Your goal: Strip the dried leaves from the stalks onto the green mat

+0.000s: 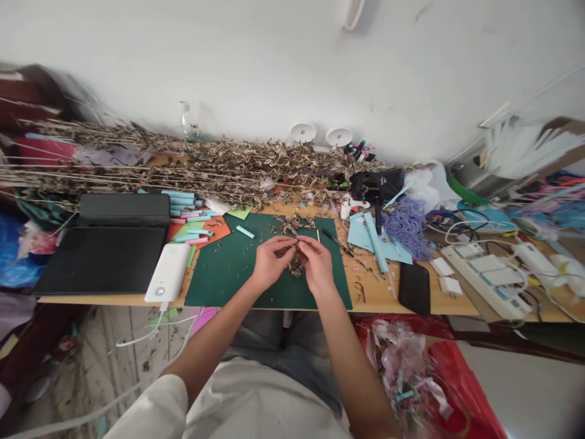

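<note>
Over the green cutting mat point(219, 274), my left hand point(273, 262) and my right hand point(316, 263) meet at the fingertips. Both are closed in a pinch on brown dried leaves, mostly hidden by the fingers. Below the fingertips, between the hands, shows a clump of dried leaves point(296, 267). Another small pile of dried leaves point(295, 224) lies on the mat just beyond the fingers. A short light-blue paper tube point(245, 231) rests on the mat to the left, and a black pen point(337, 241) lies across its right edge.
Long dried leafy stalks point(219, 164) stretch along the back. Left are a black tablet case point(105, 256), a white power bank point(168, 272) and rolled paper tubes point(180, 198). Right are a glue gun point(353, 206), purple yarn point(406, 225), a phone point(414, 288) and a power strip point(491, 280).
</note>
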`<state>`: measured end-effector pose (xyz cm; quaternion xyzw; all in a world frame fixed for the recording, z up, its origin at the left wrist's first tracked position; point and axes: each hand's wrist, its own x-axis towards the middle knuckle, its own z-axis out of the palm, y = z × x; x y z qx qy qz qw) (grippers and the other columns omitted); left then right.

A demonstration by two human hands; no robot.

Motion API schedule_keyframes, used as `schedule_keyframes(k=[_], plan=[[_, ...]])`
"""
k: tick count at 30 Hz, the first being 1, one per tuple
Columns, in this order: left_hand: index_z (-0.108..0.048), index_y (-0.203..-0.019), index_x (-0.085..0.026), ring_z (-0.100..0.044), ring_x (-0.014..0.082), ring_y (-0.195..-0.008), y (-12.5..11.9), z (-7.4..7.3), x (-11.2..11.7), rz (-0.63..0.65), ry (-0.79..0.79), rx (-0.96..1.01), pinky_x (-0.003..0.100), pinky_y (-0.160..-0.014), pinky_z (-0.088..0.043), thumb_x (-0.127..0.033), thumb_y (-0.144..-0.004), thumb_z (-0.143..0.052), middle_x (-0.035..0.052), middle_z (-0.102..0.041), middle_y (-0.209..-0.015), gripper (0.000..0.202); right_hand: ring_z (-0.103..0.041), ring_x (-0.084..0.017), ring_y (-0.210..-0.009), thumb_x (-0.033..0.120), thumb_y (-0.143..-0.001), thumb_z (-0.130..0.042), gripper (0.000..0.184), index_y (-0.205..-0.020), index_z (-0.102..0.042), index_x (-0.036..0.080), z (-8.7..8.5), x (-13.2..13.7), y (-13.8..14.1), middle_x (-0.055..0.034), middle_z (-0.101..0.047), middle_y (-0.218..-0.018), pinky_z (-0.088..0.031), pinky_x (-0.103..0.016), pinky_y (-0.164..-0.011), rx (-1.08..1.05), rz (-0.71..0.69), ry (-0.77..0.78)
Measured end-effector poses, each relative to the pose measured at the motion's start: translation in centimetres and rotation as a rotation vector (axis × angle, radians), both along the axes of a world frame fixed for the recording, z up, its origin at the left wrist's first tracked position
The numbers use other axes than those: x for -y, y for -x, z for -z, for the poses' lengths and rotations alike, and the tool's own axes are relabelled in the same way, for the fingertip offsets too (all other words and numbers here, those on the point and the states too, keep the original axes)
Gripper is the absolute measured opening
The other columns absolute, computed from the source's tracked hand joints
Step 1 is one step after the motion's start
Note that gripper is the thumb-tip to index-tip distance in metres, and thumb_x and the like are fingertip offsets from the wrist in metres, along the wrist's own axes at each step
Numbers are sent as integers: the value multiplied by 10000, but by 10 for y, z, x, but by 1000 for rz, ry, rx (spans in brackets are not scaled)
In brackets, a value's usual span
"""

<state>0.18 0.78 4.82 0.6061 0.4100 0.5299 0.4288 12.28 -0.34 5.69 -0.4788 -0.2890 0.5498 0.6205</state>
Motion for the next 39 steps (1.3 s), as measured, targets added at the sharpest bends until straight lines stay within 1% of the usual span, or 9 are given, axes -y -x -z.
schedule_keyframes(k=[5, 8, 12, 15, 20, 23, 30, 34, 39], plan=[[-756, -900, -171, -681, 195, -821, 6, 2, -7, 92, 175, 113, 308, -745, -560, -314, -733, -729, 80, -727, -903, 221, -639, -165, -711, 343, -613, -797, 273, -838, -764, 191, 4, 2, -14, -42, -735, -827, -522, -320, -727, 162, -41, 23], [-750, -920, -157, -689, 198, -767, 6, 3, -8, 105, 274, 134, 318, -738, -562, -317, -692, -760, 76, -743, -859, 279, -624, -149, -662, 335, -575, -823, 298, -822, -764, 178, 9, 5, -11, -40, -732, -784, -518, -291, -658, 119, 14, 73], [-750, -877, -158, -693, 204, -804, 3, 3, -5, 41, 210, 69, 318, -764, -560, -307, -730, -723, 74, -745, -884, 211, -604, -120, -612, 301, -538, -843, 293, -788, -754, 179, 12, 7, 0, -25, -724, -757, -497, -242, -563, -64, 122, 129], [-748, -896, -172, -695, 208, -838, 2, 3, -2, 33, 155, 1, 321, -780, -561, -314, -770, -683, 67, -744, -905, 201, -589, -103, -566, 278, -531, -847, 290, -785, -748, 178, 14, 8, 6, -17, -711, -721, -507, -241, -554, -161, 141, 140], [-744, -927, -180, -698, 208, -839, 3, 4, 2, 47, 138, -34, 321, -785, -563, -329, -755, -703, 66, -743, -928, 231, -604, -107, -571, 253, -542, -836, 274, -787, -744, 169, 15, 11, 10, -26, -713, -725, -533, -249, -579, -223, 182, 152], [-750, -887, -176, -697, 208, -815, 4, 6, 0, 41, 177, -2, 324, -771, -564, -327, -723, -731, 66, -747, -891, 223, -631, -120, -615, 266, -561, -830, 275, -802, -750, 160, 12, 14, 7, -38, -720, -731, -542, -255, -622, -202, 134, 154], [-741, -823, -137, -685, 191, -710, 9, 7, -7, 80, 319, 92, 304, -688, -557, -349, -660, -764, 73, -743, -797, 268, -643, -142, -642, 298, -631, -789, 279, -885, -751, 188, 6, 14, -13, -18, -720, -728, -529, -271, -635, 158, -33, 20], [-725, -826, -137, -665, 168, -674, 10, 6, -8, 145, 291, 61, 272, -648, -534, -349, -684, -741, 57, -728, -752, 255, -655, -168, -679, 320, -684, -742, 219, -871, -756, 207, 6, 14, -19, -25, -731, -775, -535, -303, -681, 357, -109, -62], [-717, -874, -153, -651, 154, -680, 13, 5, -8, 158, 203, -99, 242, -622, -502, -324, -748, -680, 49, -721, -764, 215, -629, -185, -732, 317, -760, -660, 128, -820, -752, 251, 2, 19, -17, -28, -713, -831, -514, -315, -732, 690, -65, -176]])
